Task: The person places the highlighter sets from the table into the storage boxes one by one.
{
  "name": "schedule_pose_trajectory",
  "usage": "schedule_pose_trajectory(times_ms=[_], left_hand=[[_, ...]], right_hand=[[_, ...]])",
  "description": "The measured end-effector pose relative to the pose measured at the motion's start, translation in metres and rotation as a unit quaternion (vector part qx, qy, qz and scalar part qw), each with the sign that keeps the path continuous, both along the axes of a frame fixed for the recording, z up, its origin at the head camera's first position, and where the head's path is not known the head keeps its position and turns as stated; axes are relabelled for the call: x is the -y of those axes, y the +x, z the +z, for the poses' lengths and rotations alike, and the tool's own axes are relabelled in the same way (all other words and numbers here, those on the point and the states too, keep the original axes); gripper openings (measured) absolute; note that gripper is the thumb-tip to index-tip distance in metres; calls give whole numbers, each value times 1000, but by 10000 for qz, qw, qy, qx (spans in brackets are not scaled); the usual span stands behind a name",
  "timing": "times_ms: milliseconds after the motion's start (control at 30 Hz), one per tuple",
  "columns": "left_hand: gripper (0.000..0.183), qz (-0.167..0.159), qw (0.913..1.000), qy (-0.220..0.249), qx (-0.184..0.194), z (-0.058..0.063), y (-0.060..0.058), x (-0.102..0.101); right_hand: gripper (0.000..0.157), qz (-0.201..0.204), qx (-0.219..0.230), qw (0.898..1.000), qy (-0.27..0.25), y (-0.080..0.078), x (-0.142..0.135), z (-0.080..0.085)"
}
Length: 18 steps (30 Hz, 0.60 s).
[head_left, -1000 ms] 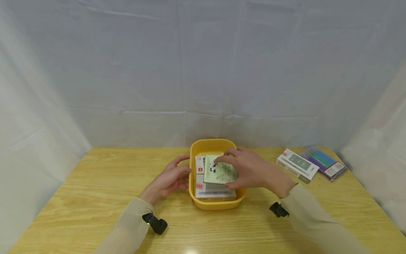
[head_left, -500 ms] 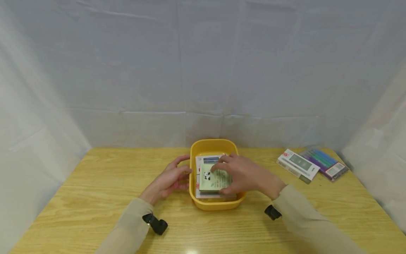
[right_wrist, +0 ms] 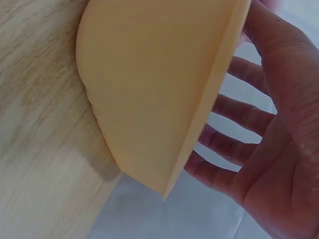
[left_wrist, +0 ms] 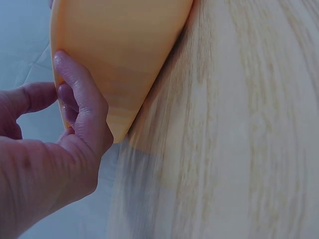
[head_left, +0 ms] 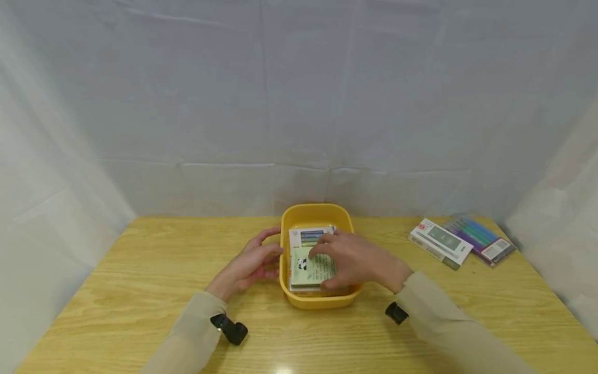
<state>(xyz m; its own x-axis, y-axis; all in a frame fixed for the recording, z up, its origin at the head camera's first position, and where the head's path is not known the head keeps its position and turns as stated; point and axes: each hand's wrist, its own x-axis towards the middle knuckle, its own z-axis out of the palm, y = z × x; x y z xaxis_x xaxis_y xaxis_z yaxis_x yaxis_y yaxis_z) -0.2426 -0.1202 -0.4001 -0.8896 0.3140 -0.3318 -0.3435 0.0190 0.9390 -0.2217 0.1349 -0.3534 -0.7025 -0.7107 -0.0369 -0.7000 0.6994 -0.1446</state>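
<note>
A yellow plastic basin [head_left: 320, 302] stands on the table with a flat stack of stationery inside. My left hand [head_left: 252, 262] holds the basin's left side, thumb at the rim and fingers against the outer wall, as the left wrist view shows. Inside the basin, my right hand [head_left: 357, 259] grips a light green notepad [head_left: 306, 275] with a panda printed on it. The notepad lies low over white boxes; a box [head_left: 295, 236] with a coloured window shows beyond it. In the right wrist view, the basin wall [right_wrist: 149, 89] hides my right fingertips.
A white box [head_left: 441, 241] with a grey-green panel lies on the right of the wooden table [head_left: 140, 291]. Beside it is a clear pack of blue, green and purple pens [head_left: 478, 239]. A pale sheet [head_left: 299, 104] hangs behind the table.
My right hand has moved the green notepad toward me and slightly left, lower into the basin, uncovering the windowed box behind it. My left hand stays at the basin's side.
</note>
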Motion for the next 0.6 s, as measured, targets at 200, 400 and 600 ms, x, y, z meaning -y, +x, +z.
schedule_pose_trajectory(times_ms=[200,400,600], left_hand=[[64,-58,10000,-38,-60,1,1,0],[64,-44,10000,-9,-48,0,2,0],[63,-19,9999,-16,-103,-1,2,0]], right_hand=[[56,8,205,9998,-71,-1,0,-5],[57,-57,348,9993,-81,-1,-1,-8],[58,15,399,9991,-159,-2,-2,-9]])
